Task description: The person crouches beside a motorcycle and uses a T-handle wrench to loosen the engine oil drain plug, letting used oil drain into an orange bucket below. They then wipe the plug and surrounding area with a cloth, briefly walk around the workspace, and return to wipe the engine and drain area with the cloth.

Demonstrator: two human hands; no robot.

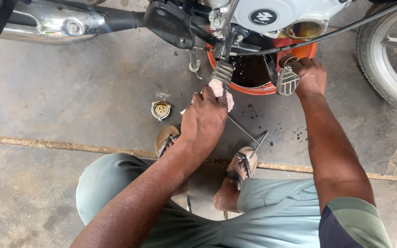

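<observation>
Head view: a pinkish rag (221, 92) is clutched in the left hand (204, 120), fingers closed round it, pressed against the footpeg (223, 72) under the engine (272, 18). The right hand (309, 77) is curled shut on a small brass-coloured part (286, 60) just above the brake pedal (288, 81), at the rim of the orange pan (253, 88) of dark oil. A round cap (161, 109) is seen on the floor (70, 92), left of the rag, apart from it
</observation>
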